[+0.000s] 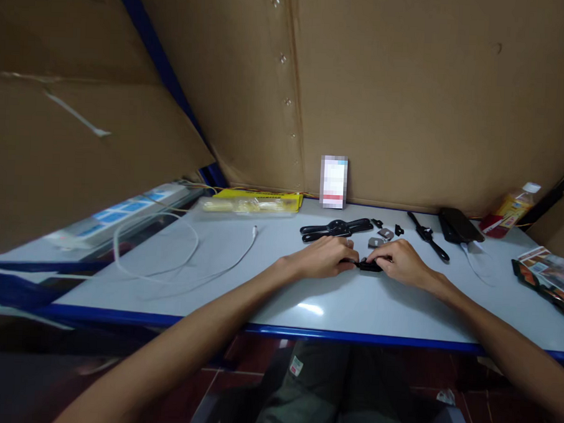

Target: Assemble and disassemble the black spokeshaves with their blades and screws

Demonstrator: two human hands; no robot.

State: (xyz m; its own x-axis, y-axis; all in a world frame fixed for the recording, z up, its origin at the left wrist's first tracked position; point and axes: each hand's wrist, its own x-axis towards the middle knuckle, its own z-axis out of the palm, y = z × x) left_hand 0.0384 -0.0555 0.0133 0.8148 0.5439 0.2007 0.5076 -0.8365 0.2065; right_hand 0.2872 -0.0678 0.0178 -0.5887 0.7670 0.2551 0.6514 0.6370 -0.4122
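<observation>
My left hand (327,257) is closed around one end of a black spokeshave (369,266) at the middle of the table. At its other side, my right hand (404,262) has its fingers pinched on the same tool; the fingers cover much of it. Just beyond the hands lie grey metal blades (375,243) and small black caps (399,230). More black spokeshaves (337,227) are grouped behind my left hand. Another single spokeshave (429,237) rests at an angle to the right, apart from my hands.
A lit phone (334,182) leans on the cardboard wall (408,98). At left are a white cable (223,272), a clear plastic package (249,206) and a power strip (118,215). On the right are a dark phone (459,226), a bottle (518,206) and a packet (548,276).
</observation>
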